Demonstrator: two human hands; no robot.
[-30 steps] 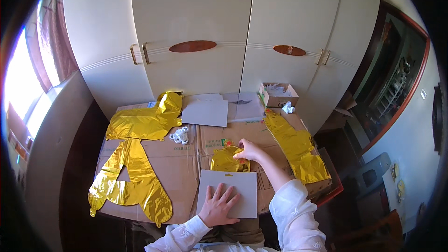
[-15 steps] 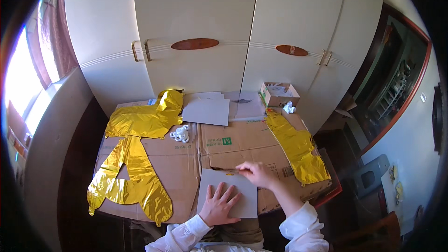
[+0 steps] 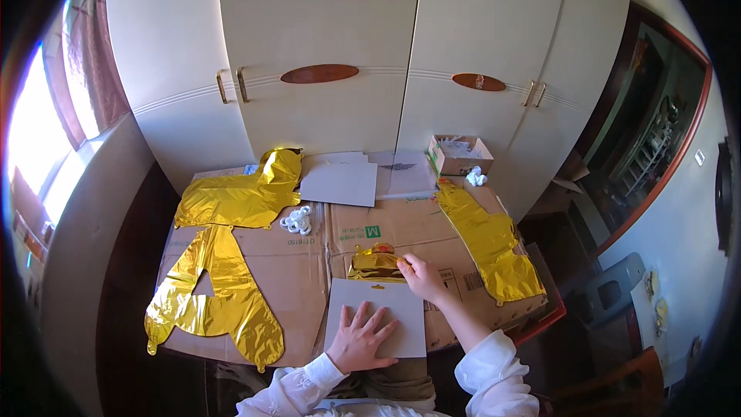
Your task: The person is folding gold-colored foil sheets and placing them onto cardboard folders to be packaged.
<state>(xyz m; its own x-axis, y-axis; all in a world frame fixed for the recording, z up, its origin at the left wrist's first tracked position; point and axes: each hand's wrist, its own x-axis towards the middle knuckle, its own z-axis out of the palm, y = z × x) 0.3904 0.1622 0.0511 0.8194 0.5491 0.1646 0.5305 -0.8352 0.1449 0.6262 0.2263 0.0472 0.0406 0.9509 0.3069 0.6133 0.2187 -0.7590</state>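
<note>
Cardboard [image 3: 301, 286]: more gold foil [image 3: 374, 265] showing vs 0.5s ago.

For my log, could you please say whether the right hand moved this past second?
Yes: the right hand moved lower in view, farther from the green mark.

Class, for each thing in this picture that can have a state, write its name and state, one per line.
Left hand: fingers spread, palm down
Near grey card: under the left hand
Right hand: gripping the middle foil
Middle foil: uninflated, bent
A-shaped foil: flat, uninflated
Upper left foil: uninflated, creased
Right foil: uninflated, creased
Small box: open, holding things
Left white bundle: coiled
Cabinet doors: shut
</note>
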